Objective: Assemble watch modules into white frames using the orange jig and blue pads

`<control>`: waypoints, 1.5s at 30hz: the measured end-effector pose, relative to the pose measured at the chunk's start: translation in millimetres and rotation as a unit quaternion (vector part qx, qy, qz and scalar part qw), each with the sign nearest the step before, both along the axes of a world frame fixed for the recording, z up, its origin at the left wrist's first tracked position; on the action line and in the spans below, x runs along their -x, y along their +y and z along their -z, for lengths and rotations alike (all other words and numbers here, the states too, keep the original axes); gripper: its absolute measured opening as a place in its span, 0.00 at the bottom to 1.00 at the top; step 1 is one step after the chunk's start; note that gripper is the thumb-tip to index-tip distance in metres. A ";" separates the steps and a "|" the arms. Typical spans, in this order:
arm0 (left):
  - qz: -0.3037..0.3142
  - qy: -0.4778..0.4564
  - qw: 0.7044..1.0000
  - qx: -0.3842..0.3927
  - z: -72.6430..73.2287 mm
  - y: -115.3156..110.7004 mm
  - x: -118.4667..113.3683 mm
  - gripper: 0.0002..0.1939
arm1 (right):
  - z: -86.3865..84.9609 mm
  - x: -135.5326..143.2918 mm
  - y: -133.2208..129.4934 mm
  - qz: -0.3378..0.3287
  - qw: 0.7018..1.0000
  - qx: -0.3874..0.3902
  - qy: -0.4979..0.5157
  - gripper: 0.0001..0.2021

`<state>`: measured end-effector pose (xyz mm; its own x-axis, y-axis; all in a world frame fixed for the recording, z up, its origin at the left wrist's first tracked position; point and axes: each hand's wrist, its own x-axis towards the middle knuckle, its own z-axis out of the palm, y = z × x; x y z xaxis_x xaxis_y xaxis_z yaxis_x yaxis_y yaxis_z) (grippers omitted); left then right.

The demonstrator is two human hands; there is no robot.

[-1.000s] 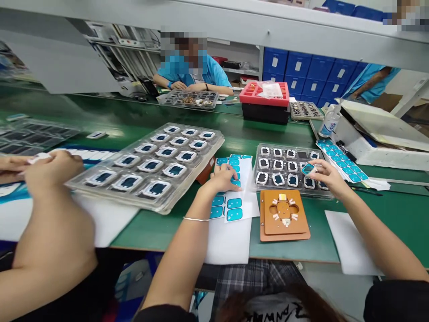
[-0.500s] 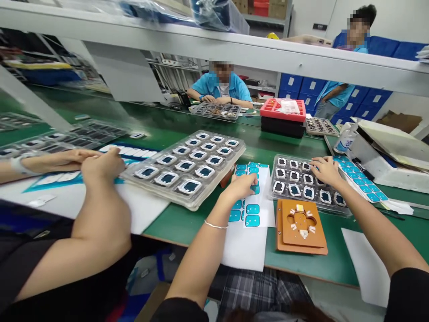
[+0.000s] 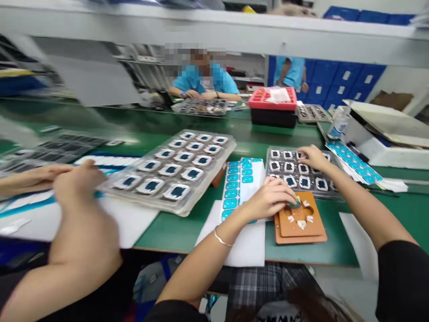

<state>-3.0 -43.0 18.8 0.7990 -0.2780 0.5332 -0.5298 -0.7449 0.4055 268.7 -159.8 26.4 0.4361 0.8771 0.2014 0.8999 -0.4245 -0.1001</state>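
My left hand (image 3: 273, 197) is over the orange fixture block (image 3: 303, 228), its fingers pinched on a small teal sticker (image 3: 295, 204) at the block's upper left. White pads and a recess show on the block's face. Behind it lies a clear plastic tray (image 3: 330, 194) of small white-framed parts with dark centres. My right hand (image 3: 313, 158) reaches into that tray's back rows, fingertips closed around a white-framed part (image 3: 299, 155), mostly hidden by them. Left of the block, a sheet of teal stickers (image 3: 230, 193) rests on a white sheet (image 3: 246, 252).
A larger stack of trays with white-framed parts (image 3: 176, 191) stands left of the stickers. A co-worker's hands (image 3: 78, 183) are at the far left. Behind are a red-and-black bin (image 3: 273, 109), a bottle (image 3: 338, 125) and another teal sticker sheet (image 3: 353, 163). A shelf beam (image 3: 214, 33) crosses above.
My left hand has moved right from the sticker sheet to the orange block, with a teal sticker in its fingers. My right hand has shifted slightly within the tray. The view has turned.
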 end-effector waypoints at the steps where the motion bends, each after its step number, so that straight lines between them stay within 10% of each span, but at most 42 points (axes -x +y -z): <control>1: 0.017 -0.015 1.000 -0.012 2.3 -1.3 0.2 0.11 | -0.6 -1.8 -1.8 -0.008 1.000 -0.007 0.013 0.24; 19: 0.091 0.064 0.992 -0.052 -4.8 -4.1 6.1 0.18 | -3.0 -27.3 -11.3 -0.075 0.997 -0.002 0.011 0.11; 25: 0.099 0.067 0.992 -0.045 -4.5 -6.8 7.6 0.19 | -25.2 33.8 -38.1 -0.038 0.986 -0.155 0.050 0.13; 32: 0.095 0.054 0.993 -0.044 -3.2 -8.7 6.9 0.18 | -20.9 133.6 -91.4 -0.038 0.862 -0.304 0.403 0.15; 45: 0.082 0.015 0.992 -0.100 -5.4 -8.3 11.6 0.16 | -0.7 152.1 -117.4 -0.174 0.921 -0.256 0.236 0.05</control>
